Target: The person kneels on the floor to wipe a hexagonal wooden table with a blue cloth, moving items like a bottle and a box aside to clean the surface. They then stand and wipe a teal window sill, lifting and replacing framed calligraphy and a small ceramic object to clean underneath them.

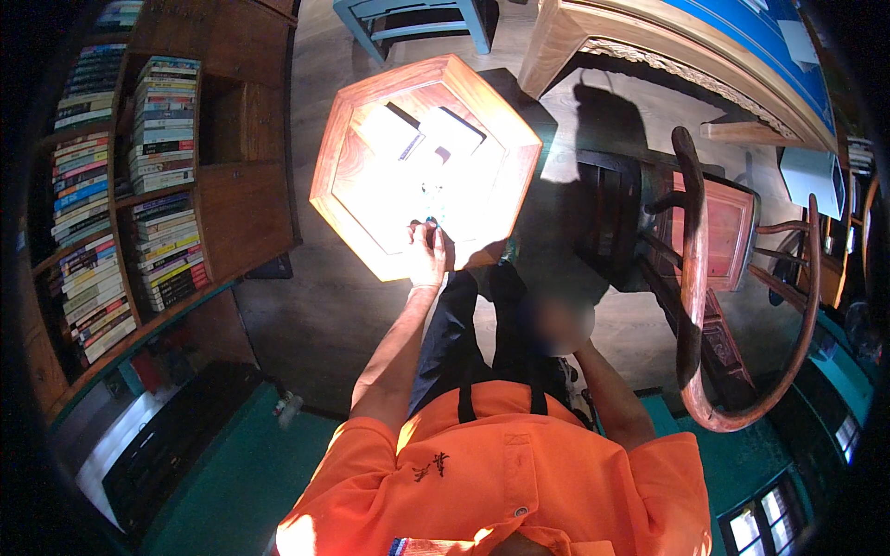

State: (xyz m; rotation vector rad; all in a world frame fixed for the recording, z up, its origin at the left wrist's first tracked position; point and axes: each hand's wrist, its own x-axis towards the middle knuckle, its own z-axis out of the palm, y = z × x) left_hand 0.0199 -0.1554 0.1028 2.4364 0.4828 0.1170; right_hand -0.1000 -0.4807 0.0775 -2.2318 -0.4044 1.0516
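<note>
Orange buttoned cloth shirt [482, 454] filled six o'clock; toward twelve, the left hand [428, 258] met a small dark object [430, 221] on a hexagonal brown-wood table [328, 176], pinch unclear; right hand [564, 329] blurred, grip untellable; handling seemed underway, remainder unclear.

A hexagonal table [326, 169] bears small pieces [429, 189] and dark-edged flat objects [457, 130].
</note>
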